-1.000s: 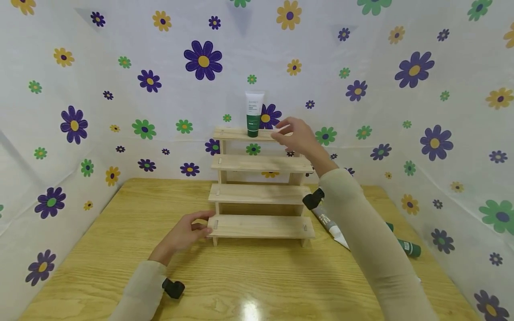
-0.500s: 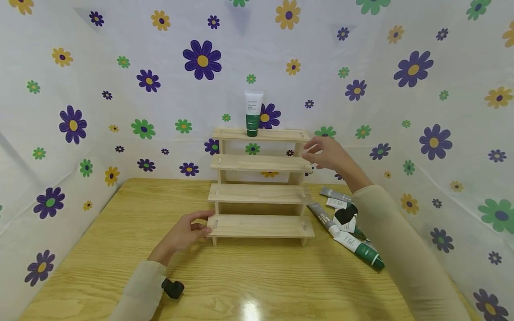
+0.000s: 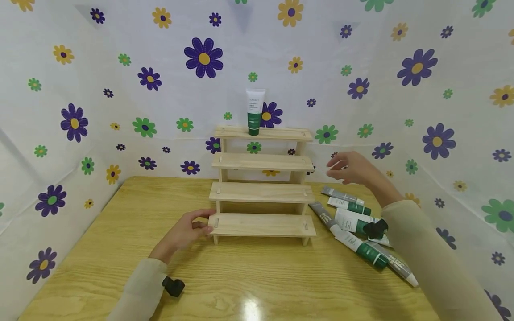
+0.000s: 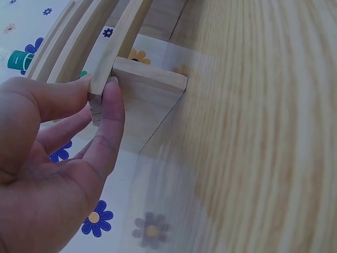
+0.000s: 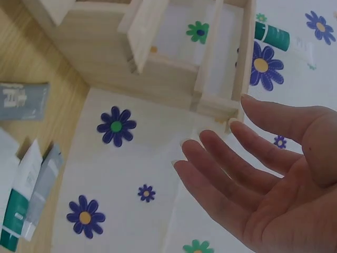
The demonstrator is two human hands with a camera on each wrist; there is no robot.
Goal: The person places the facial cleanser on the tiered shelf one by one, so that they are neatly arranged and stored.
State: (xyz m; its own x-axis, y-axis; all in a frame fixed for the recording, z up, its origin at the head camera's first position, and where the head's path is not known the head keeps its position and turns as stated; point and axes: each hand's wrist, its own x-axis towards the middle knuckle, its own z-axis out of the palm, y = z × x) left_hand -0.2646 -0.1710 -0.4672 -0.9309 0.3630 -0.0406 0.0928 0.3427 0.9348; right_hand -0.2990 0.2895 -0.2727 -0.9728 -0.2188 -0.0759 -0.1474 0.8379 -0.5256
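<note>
A four-tier wooden display rack (image 3: 261, 224) stands on the table. My left hand (image 3: 182, 234) pinches the left end of its lowest shelf between thumb and finger, as the left wrist view (image 4: 68, 142) also shows. On the top shelf a white and green squeeze tube (image 3: 254, 112) stands upright on its green cap. My right hand (image 3: 355, 169) hovers to the right of the rack, its fingers loosely bent and holding nothing; in the right wrist view the palm (image 5: 284, 195) is bare. Below it lies a pile of squeeze tubes, one of them white and green (image 3: 361, 247).
Grey tubes, such as the one beside the rack (image 3: 323, 215) and another at the pile's front (image 3: 395, 265), lie among the white and green ones. A flower-patterned white sheet (image 3: 168, 89) hangs behind and at both sides of the wooden table (image 3: 241, 276).
My right hand has moved right and down, from beside the tube on the top shelf to above the pile, uncovering more tubes. My left hand stays on the rack.
</note>
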